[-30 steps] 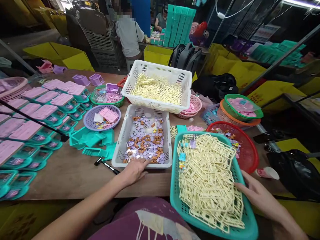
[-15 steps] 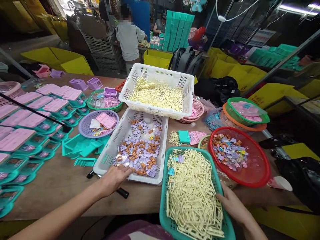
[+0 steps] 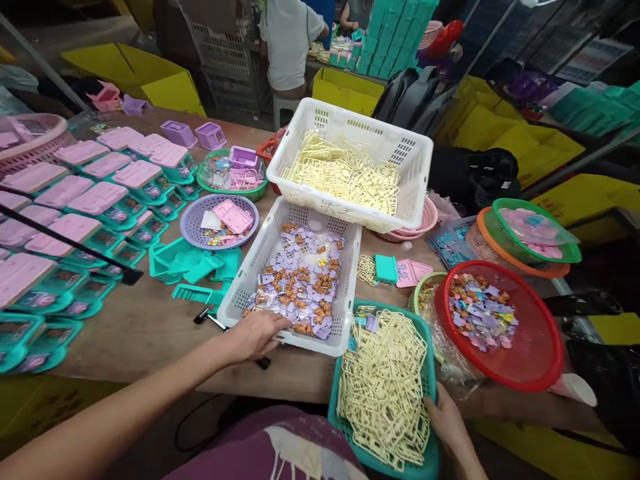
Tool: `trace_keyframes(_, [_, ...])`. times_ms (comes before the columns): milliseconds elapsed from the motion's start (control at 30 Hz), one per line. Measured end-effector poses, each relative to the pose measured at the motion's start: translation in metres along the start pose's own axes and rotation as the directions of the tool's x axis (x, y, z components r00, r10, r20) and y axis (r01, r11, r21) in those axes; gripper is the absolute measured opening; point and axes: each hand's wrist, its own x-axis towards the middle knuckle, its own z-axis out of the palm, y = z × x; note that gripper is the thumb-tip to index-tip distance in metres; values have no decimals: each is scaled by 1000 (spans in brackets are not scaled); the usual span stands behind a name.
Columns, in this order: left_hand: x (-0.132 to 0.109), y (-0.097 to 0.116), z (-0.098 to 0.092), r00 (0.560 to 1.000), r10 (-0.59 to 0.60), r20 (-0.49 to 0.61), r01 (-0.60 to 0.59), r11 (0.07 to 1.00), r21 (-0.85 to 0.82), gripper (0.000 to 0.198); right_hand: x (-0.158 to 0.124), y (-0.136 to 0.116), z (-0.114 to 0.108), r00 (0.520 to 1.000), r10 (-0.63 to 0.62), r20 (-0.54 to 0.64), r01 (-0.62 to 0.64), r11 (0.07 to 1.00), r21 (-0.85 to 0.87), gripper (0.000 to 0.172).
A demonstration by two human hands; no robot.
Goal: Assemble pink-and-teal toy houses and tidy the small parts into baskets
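My left hand [image 3: 257,335] grips the near rim of a white basket [image 3: 345,313] that is full of small lilac and brown pieces. My right hand [image 3: 447,420] holds the right edge of a teal basket [image 3: 430,460] heaped with cream plastic frames [image 3: 383,390]. That teal basket hangs over the front edge of the wooden table [image 3: 145,330], above my lap. A black pen [image 3: 220,325] lies just left of my left hand.
A larger white basket [image 3: 405,157] of cream frames is propped behind. A red basket [image 3: 537,350] of small pieces stands right. Rows of teal and pink toy sets [image 3: 95,200] fill the left. Lilac bowl [image 3: 193,223], teal parts [image 3: 193,267]. A person [image 3: 290,40] stands far behind.
The teal basket has slid toward me and down off the table edge with my right hand. My left hand stays on the white basket's rim. The view has shifted.
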Motion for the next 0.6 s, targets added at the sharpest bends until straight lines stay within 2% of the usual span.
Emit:
trace_keyframes(100, [-1, -5, -19, 998, 64, 20, -59, 981, -186, 33, 14, 9, 6, 998, 26, -53, -31, 994, -106, 45])
trace_keyframes(167, [-1, -8, -29, 998, 61, 28, -53, 967, -248, 38, 22, 4, 12, 999, 20, -49, -27, 990, -137, 49])
trace_keyframes(300, [1, -20, -35, 999, 27, 24, -19, 959, -283, 47, 23, -37, 16, 1000, -29, -10, 25, 961, -274, 65])
trace_keyframes(400, [9, -36, -40, 999, -42, -17, 38, 982, -186, 43, 10, -94, 10, 994, -79, -82, 26, 861, -508, 64])
trace_keyframes(467, [16, -46, -47, 992, -109, -63, 104, 991, -79, 34, -4, -145, 8, 967, -227, -114, 121, 806, -579, 56])
trace_keyframes(500, [20, -51, -51, 987, -138, -87, 135, 990, -42, 30, -12, -174, 10, 944, -309, -114, 197, 808, -555, 52])
trace_keyframes(533, [22, -56, -55, 980, -163, -110, 161, 987, -22, 27, -19, -204, 16, 920, -386, -71, 303, 814, -496, 46])
trace_keyframes(567, [24, -60, -58, 970, -190, -148, 190, 982, -15, 27, -24, -235, 25, 884, -467, 20, 432, 801, -414, 40])
trace_keyframes(600, [24, -64, -61, 952, -225, -210, 229, 974, -6, 28, -28, -264, 39, 819, -560, 125, 566, 755, -331, 35])
